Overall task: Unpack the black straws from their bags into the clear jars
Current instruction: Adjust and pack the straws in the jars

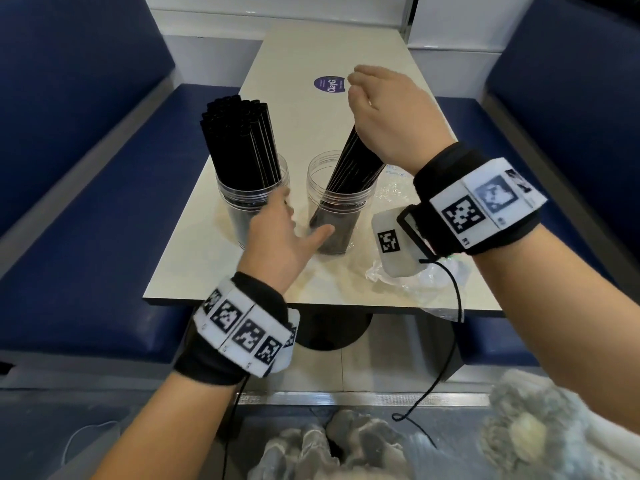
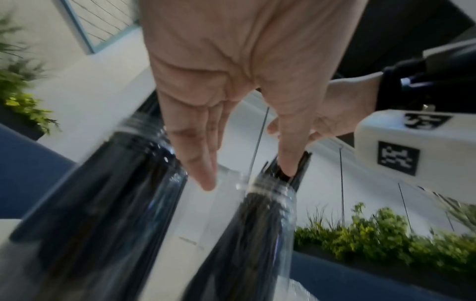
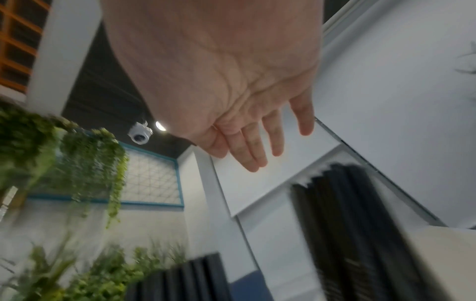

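Note:
Two clear jars stand on the table. The left jar (image 1: 252, 202) is packed with upright black straws (image 1: 239, 140). In the right jar (image 1: 337, 206) a thinner bundle of black straws (image 1: 358, 161) leans to the right. My right hand (image 1: 367, 98) hovers over the top of that bundle; in the right wrist view its fingers (image 3: 255, 150) are straight, just above the straw tops (image 3: 340, 193), and hold nothing. My left hand (image 1: 298, 220) is spread between the jars, its fingers by the left jar (image 2: 108, 183) and its thumb towards the right jar (image 2: 268, 213).
Crumpled clear plastic bags lie right of the jars (image 1: 394, 188) and over the table's front right edge (image 1: 436, 292). A purple round sticker (image 1: 329, 84) marks the cream table (image 1: 311, 50). Blue benches flank it on the left (image 1: 86, 202) and right (image 1: 571, 116).

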